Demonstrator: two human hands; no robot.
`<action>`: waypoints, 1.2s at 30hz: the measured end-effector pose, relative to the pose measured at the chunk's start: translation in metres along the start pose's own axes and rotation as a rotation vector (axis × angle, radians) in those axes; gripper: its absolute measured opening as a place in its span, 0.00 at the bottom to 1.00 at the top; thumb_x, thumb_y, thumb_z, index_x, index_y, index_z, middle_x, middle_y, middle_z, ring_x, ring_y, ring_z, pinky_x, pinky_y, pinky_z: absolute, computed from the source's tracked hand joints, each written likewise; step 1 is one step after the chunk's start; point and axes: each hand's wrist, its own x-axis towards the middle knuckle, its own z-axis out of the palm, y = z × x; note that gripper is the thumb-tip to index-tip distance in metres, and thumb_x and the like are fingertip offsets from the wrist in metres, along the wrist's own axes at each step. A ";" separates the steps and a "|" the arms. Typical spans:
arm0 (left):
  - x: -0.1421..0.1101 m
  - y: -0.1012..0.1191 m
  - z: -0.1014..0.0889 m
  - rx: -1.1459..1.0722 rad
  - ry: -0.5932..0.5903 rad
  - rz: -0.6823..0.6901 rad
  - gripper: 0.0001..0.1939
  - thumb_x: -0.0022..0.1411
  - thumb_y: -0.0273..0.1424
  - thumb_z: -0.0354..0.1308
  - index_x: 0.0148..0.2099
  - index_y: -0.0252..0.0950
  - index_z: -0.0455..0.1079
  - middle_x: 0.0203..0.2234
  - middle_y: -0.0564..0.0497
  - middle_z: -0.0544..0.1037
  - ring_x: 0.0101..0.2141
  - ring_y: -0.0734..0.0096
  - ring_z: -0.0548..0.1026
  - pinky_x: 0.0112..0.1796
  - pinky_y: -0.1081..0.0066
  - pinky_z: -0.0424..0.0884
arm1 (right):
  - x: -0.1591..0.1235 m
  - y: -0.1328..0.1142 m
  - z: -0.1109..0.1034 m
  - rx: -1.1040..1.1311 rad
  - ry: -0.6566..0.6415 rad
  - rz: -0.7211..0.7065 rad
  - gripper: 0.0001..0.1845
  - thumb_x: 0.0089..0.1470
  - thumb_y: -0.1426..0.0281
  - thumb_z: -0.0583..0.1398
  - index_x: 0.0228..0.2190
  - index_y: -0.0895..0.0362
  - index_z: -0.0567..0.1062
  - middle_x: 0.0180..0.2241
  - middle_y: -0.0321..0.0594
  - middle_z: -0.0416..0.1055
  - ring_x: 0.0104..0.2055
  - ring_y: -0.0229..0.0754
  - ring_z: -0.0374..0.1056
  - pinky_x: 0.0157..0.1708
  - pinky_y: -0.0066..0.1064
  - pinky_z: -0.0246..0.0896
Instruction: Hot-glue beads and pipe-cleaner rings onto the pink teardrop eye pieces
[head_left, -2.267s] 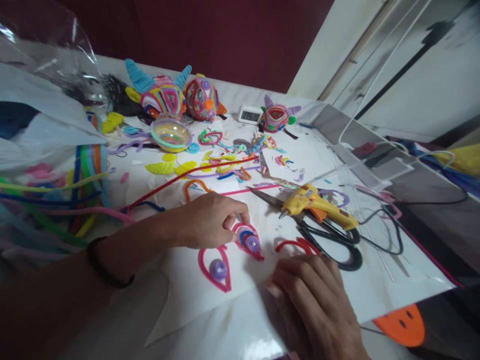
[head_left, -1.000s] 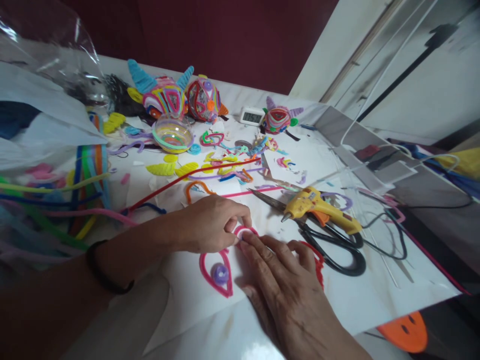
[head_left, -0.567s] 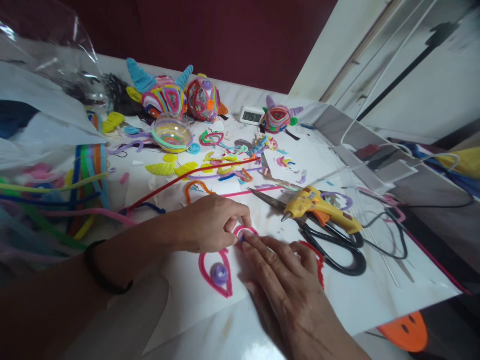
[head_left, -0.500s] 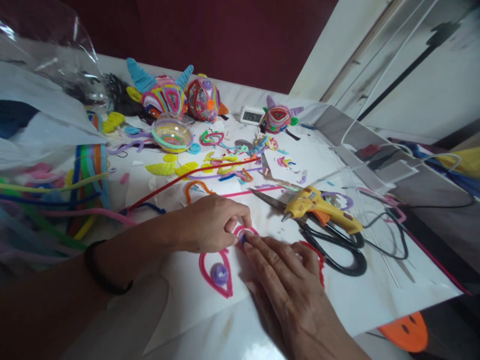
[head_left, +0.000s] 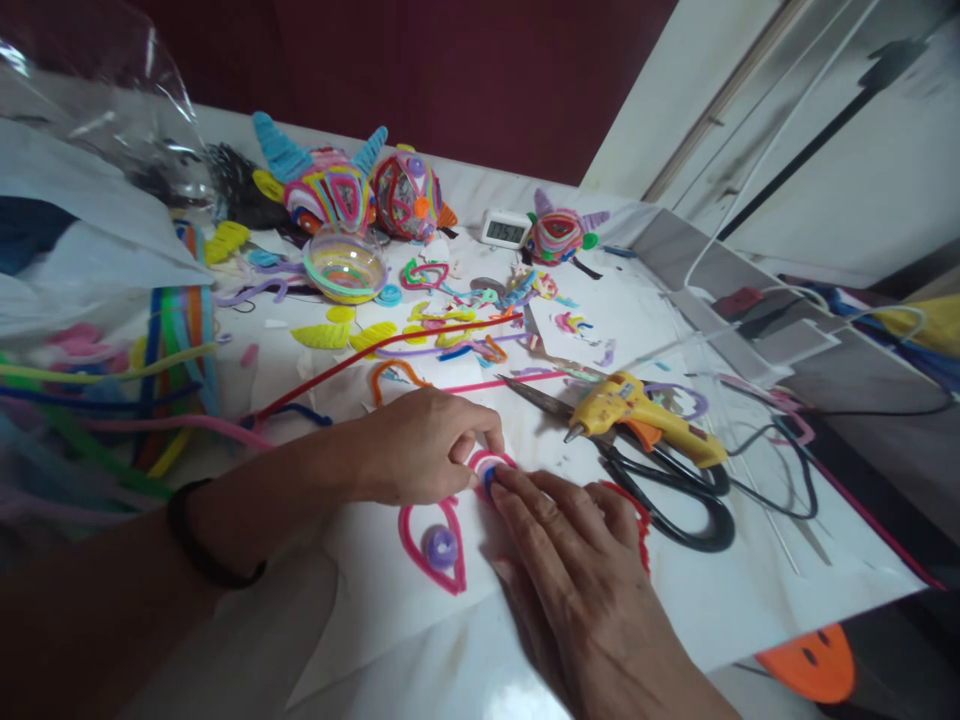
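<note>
Between my hands lies a pink pipe-cleaner outline (head_left: 504,457) with a blue coil (head_left: 490,476) inside, partly covered by fingers. My left hand (head_left: 427,445) is closed, its curled thumb and index finger at the outline's left edge. My right hand (head_left: 577,560) has its fingers together, the tips pressing down on the blue coil and the outline; its thumb is mostly hidden. Just below my left hand, a pink teardrop outline (head_left: 405,540) with a purple coil (head_left: 441,548) lies on white paper (head_left: 360,610). A red fuzzy piece (head_left: 643,525) shows beyond my right knuckles.
Black-handled scissors (head_left: 705,515) lie under a yellow glue gun (head_left: 645,415) at right. Pipe cleaners (head_left: 187,350) crowd the left. Farther back are a clear bowl (head_left: 345,265), a clock (head_left: 504,230) and decorated fish-like balls (head_left: 330,190). A red pipe cleaner (head_left: 330,372) crosses the middle.
My right fingertips have shifted very slightly to the right, so more of the blue coil shows. My left hand stays in nearly the same place.
</note>
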 end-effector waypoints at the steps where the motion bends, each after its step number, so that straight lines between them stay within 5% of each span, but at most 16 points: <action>1: 0.000 0.000 0.000 -0.001 0.000 0.000 0.13 0.47 0.22 0.56 0.37 0.38 0.72 0.21 0.60 0.68 0.23 0.78 0.66 0.25 0.76 0.56 | 0.000 0.000 0.000 -0.002 -0.003 -0.004 0.18 0.61 0.69 0.54 0.50 0.63 0.70 0.51 0.46 0.73 0.49 0.53 0.67 0.46 0.46 0.52; 36: 0.002 -0.004 0.000 0.007 0.017 0.058 0.20 0.48 0.22 0.57 0.45 0.39 0.74 0.24 0.58 0.70 0.25 0.78 0.67 0.27 0.78 0.59 | -0.001 -0.002 -0.001 -0.012 -0.005 0.014 0.17 0.60 0.70 0.55 0.49 0.63 0.71 0.50 0.49 0.73 0.48 0.53 0.66 0.46 0.49 0.53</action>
